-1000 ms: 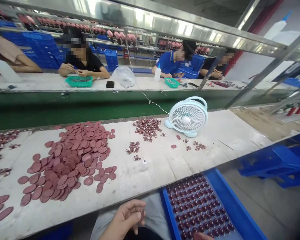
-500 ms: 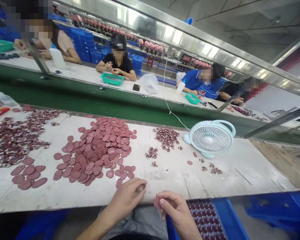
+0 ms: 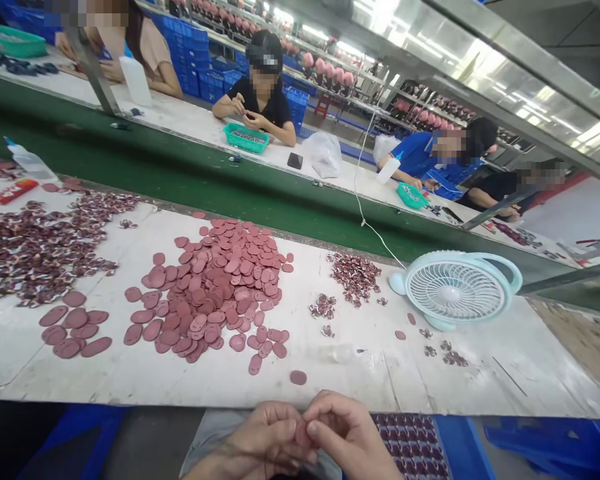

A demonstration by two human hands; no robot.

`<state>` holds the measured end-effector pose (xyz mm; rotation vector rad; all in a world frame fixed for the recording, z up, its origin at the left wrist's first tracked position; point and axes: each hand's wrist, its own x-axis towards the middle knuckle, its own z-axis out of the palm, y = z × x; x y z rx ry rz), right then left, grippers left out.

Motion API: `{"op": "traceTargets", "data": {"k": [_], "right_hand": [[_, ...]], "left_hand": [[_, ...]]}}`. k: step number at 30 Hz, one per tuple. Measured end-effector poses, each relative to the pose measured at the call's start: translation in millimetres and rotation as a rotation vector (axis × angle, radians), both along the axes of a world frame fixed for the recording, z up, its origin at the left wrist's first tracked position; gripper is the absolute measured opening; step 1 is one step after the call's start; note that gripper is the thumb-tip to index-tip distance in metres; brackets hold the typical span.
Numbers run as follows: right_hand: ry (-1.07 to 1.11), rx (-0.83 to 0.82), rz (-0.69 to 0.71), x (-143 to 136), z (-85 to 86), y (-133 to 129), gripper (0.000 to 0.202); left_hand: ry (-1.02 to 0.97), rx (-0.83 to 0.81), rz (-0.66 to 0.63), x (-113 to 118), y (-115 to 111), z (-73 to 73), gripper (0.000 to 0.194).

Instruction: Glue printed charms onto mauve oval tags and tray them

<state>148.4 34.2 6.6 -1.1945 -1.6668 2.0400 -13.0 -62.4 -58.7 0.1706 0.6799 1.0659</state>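
Just past the table's front edge, both of my hands are together over my lap. My left hand (image 3: 267, 432) and my right hand (image 3: 341, 430) pinch the same small reddish-brown oval disc (image 3: 303, 435) between their fingertips. Part of the disc is hidden by the fingers. A single oval disc (image 3: 298, 377) lies flat on the table right in front of them. Beyond it to the left spreads a big pile of oval discs (image 3: 215, 287). Small dark-red, shiny, claw-shaped pieces (image 3: 355, 277) form a heap farther back, right of the discs.
A light-blue fan (image 3: 450, 293) stands at the right, its white cord running back. Larger discs (image 3: 75, 327) and a heap of shiny pieces (image 3: 40, 247) lie left. Below the table at right sits a blue crate (image 3: 463, 447) with rows of dark pieces. Co-workers sit opposite.
My left hand has moved right and down to meet my right hand at the disc. The single disc on the table now shows where the left hand was. The camera view has shifted.
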Motion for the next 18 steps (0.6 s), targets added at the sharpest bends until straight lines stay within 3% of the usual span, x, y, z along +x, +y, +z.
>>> {"op": "traceTargets", "data": {"k": [3,8,10,14,18], "right_hand": [[-0.062,0.087,0.049,-7,-4.9,-3,0.019],[-0.119,0.173,0.137,-16,-4.3,1,0.023],[-0.193,0.365,0.138,-21,-5.3,4,0.027],[-0.561,0.891,0.034,-37,-20.3,14,0.043],[-0.697,0.980,0.019,-53,-44.7,35,0.050]], "left_hand": [[-0.174,-0.035,0.054,-2,-5,-7.8,0.040],[-0.199,-0.057,0.101,-15,-5,-3.1,0.028],[-0.209,-0.065,0.139,-21,-6,0.1,0.029],[-0.208,-0.091,0.211,-30,-10,2.2,0.032],[-0.160,-0.176,0.247,-34,-17,4.4,0.042]]}}
